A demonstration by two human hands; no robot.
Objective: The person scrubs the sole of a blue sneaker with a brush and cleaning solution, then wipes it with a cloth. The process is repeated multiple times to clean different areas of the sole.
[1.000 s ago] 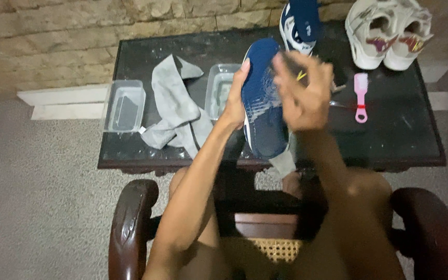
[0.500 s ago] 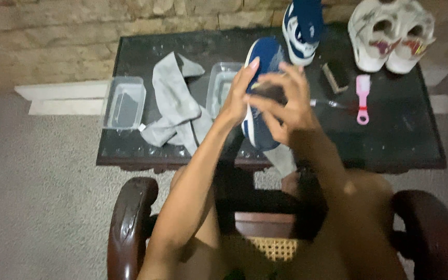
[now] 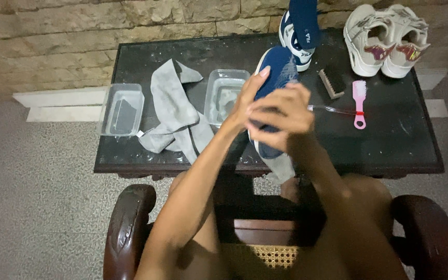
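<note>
Both hands (image 3: 265, 111) hold blue shoe (image 3: 278, 67) above table's near edge (image 3: 182, 167).

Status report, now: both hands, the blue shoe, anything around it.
Left hand grips blue shoe, sole up. Right hand on the sole, holding a toothbrush. Water tub and grey cloth close left; pink brush right.

On a dark low table (image 3: 400, 140), two clear plastic tubs (image 3: 122, 109), a grey cloth (image 3: 175, 111), a blue sneaker (image 3: 299, 36), a white pair of sneakers (image 3: 385, 39), a small scrubbing brush (image 3: 332, 83) and a pink brush (image 3: 359, 101) are laid.
</note>
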